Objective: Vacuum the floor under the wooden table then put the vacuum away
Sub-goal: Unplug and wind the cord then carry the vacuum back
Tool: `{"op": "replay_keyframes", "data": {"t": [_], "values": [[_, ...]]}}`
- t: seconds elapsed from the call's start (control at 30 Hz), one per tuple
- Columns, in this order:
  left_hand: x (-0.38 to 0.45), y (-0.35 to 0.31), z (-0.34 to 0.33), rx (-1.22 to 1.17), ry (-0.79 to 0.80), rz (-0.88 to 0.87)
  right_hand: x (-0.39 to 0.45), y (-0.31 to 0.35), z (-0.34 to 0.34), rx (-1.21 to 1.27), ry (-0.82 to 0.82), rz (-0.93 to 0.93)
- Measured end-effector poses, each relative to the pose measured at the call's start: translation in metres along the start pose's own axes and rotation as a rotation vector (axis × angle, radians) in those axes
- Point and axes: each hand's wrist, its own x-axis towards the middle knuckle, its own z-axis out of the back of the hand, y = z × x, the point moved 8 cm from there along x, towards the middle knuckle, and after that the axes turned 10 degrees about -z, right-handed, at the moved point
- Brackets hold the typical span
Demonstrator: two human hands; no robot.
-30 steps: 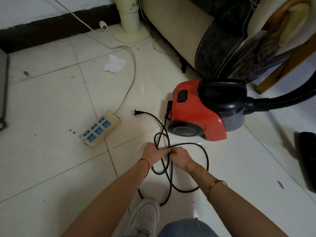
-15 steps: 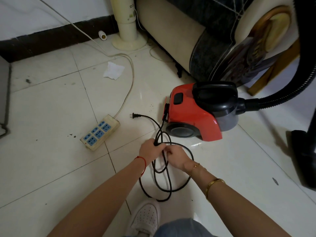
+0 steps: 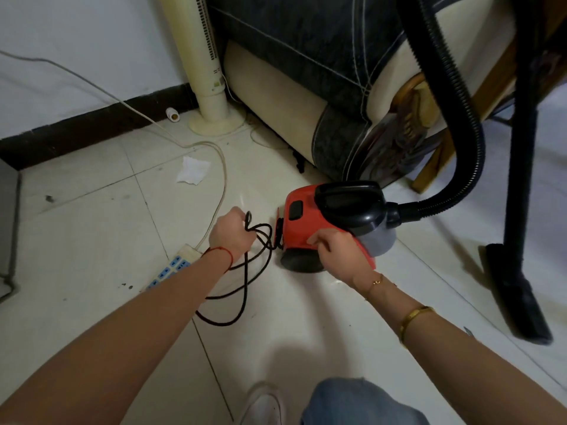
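Cord-tidying is the step you are on, so the cleaning part looks done and the putting-away part has begun. Your left hand [image 3: 232, 231] has its grip curled tight round a bunch of loops of the black cord [image 3: 245, 280]. It holds them just left of the red vacuum [image 3: 310, 222], and the rest of the cord hangs down to the floor. Your right hand [image 3: 337, 251] rests on the near side of the vacuum with its fingers loosely bent. I cannot tell if its grip is closed on anything. The vacuum sits on the white floor, close in front of the sofa [image 3: 306, 72]. The black hose [image 3: 460, 118] rises from its right end. The power strip [image 3: 175, 266] lies on the floor left of the vacuum, behind your left arm. Next, you probably need to gather the last loose loops, then carry the vacuum away.
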Motion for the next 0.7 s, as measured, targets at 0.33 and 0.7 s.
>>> {"op": "replay_keyframes", "data": {"t": [0.33,0.7], "values": [[0.046,-0.135,0.045,0.009,-0.168,-0.175,0.004,-0.005,0.119,0.029,-0.253,0.019],[0.03,-0.201,-0.035,-0.038,0.042,-0.47,0.007,0.017,0.195,-0.006,-0.532,0.186]]}}
